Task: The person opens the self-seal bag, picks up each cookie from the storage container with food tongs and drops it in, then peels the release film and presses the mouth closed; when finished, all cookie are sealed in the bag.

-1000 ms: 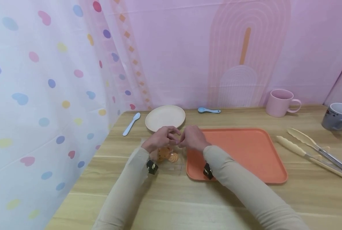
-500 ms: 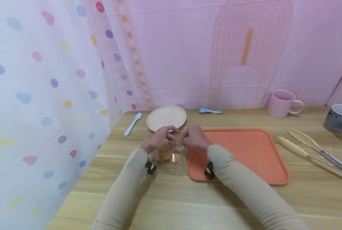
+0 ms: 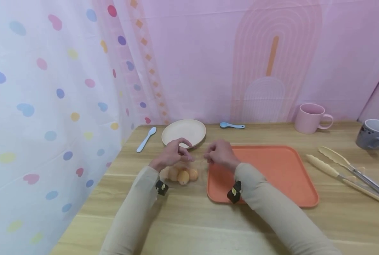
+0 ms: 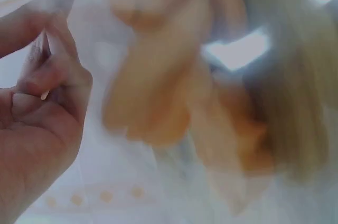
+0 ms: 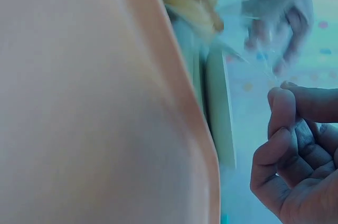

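A clear plastic bag hangs between the two hands, hard to make out against the table. Inside it are several golden-brown pieces that look like cookies, blurred in the left wrist view. My left hand pinches the bag's upper edge from the left, its fingers bent. Across from it, my right hand pinches the other side between thumb and forefinger, over the left edge of an orange tray. In the right wrist view thin clear film stretches between the fingertips of both hands.
Behind the hands stands a cream plate, with a light-blue spoon to its left and a small blue measuring spoon to its right. Tongs, a pink mug and a grey mug are at the right.
The hands have drawn apart, left hand leftward and right hand slightly rightward, from fingertips nearly touching. The cookies in the bag have shifted and turned.
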Demonstrator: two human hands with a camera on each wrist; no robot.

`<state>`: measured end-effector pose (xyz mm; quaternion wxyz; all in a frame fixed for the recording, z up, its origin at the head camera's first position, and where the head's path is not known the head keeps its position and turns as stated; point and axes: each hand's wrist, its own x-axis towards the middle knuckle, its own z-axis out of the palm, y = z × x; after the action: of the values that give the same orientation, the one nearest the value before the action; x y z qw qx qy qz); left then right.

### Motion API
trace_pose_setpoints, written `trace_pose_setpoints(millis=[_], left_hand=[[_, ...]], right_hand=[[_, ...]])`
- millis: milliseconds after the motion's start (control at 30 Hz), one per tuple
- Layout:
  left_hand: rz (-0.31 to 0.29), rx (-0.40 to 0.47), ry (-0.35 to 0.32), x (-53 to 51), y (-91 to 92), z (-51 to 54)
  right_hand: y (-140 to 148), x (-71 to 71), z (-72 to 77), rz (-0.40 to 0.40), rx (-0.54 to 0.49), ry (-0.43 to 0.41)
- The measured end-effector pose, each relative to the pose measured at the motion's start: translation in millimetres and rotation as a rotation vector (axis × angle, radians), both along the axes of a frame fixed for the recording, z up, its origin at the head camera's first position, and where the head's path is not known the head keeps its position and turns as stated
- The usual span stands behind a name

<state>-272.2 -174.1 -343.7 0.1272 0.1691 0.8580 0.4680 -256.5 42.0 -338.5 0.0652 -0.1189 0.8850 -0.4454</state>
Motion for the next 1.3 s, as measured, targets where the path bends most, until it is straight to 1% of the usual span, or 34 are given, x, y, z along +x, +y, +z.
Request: trace_pose_setpoints(millis=[67,133,200,267,433,567,700,867,967,1133,1300], left_hand=[[0.011,-0.016,0.049,1.1,0.4,0.8],[0.016,0.000,0.087,1.5,2.2,2.3],[0.013,0.018,0.121,1.6,2.7,4.3],[0.035,0.044,0.141,2.4,-0.4,5.7],[0.089,0.107,0.132,6.6,-19.6,6.1],[0.118,0.138,0.134,8.1,-28.8,8.6],[0.154,0.161,0.127,8.7,-32.1,11.1],[0.188,0.200,0.142,10.5,-34.6,14.0],[0.210,0.205,0.155,11.8,-35.5,16.9],[0.226,0.238,0.194,13.6,-36.8,21.7],[0.246,0.298,0.236,16.5,-38.2,24.2]], right_hand=[[5,1.6,0.4,-0.015,-0.008,0.009],[10,3.9,2.1,-0.016,-0.011,0.027],[14,7.3,4.5,-0.002,-0.013,0.047],[16,11.2,6.7,0.023,-0.005,0.067],[21,21.6,10.3,0.079,0.014,0.080],[28,28.6,13.7,0.104,0.033,0.096],[41,35.0,17.6,0.121,0.042,0.133],[60,42.1,22.4,0.134,0.048,0.148],[71,45.8,25.7,0.141,0.064,0.165],[89,51.0,31.5,0.154,0.065,0.211],[102,57.1,38.4,0.134,0.065,0.230]])
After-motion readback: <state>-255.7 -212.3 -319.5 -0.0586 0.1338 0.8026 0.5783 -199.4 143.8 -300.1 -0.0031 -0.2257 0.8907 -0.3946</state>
